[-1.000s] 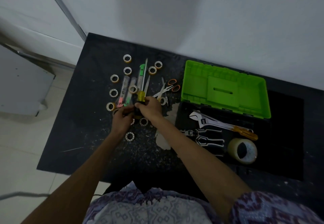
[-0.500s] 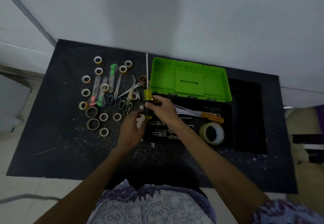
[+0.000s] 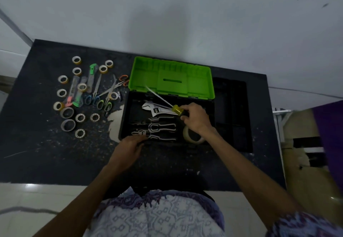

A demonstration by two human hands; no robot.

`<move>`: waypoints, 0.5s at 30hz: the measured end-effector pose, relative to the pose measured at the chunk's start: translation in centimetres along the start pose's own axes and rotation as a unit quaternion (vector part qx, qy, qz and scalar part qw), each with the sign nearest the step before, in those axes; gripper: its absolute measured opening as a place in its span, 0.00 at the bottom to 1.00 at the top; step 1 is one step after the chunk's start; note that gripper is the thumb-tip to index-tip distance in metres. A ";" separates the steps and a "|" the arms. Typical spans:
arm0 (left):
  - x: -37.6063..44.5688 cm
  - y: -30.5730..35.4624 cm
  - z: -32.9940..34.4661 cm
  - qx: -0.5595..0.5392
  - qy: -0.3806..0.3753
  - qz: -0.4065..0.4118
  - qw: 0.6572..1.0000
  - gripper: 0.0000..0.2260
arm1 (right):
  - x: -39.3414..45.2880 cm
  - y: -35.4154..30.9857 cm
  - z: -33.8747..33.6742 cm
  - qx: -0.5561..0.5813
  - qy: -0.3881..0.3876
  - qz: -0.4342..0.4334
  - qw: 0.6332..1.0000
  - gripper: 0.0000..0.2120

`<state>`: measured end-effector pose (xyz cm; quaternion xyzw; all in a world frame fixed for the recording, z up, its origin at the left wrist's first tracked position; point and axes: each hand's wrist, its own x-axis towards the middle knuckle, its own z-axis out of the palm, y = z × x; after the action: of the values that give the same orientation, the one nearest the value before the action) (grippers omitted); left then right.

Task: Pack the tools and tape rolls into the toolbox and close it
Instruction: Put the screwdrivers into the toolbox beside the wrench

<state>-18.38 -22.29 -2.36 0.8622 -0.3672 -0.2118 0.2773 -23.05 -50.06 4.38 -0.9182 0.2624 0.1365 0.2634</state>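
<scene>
The black toolbox (image 3: 124,118) stands open on the dark table, its green lid (image 3: 171,78) tipped back. Inside lie an adjustable wrench (image 3: 155,109), black pliers (image 3: 157,132) and a big clear tape roll (image 3: 193,136). My right hand (image 3: 196,118) grips the yellow handle of a long screwdriver (image 3: 176,108) over the box, its shaft pointing up-left across the lid. My left hand (image 3: 128,148) rests with relaxed fingers on the box's front left rim. Left of the box lie several small tape rolls (image 3: 79,117), utility knives (image 3: 91,76) and scissors (image 3: 104,97).
A black inner tray (image 3: 232,114) lies right of the toolbox. The table (image 3: 37,153) is speckled with white debris, with a pale worn patch (image 3: 114,125) beside the box. A white wall runs behind; tiled floor lies in front and cardboard stands at the right.
My right hand has carried the screwdriver from the pile on the left to above the open toolbox. My left hand let go of it and came to the box's front rim.
</scene>
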 end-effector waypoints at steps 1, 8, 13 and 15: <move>0.1 0.3 0.1 -0.004 0.000 -0.012 1.000 0.16 | 0.0 0.7 -0.3 -0.031 0.003 -0.004 1.000 0.19; 0.5 1.4 0.4 -0.012 -0.007 -0.071 0.997 0.16 | 1.6 2.7 -0.6 -0.155 -0.016 -0.050 0.987 0.21; 0.7 1.4 0.9 -0.009 0.007 -0.073 0.997 0.16 | 2.7 3.1 0.0 -0.201 -0.024 -0.072 0.977 0.21; 0.9 1.6 1.0 -0.010 0.008 -0.079 0.997 0.16 | 3.0 3.3 0.5 -0.198 -0.025 -0.078 0.977 0.20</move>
<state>-19.19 -24.24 -2.21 0.8874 -0.2935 -0.2297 0.2714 -22.46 -53.36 1.50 -0.9660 0.1514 0.1878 0.0931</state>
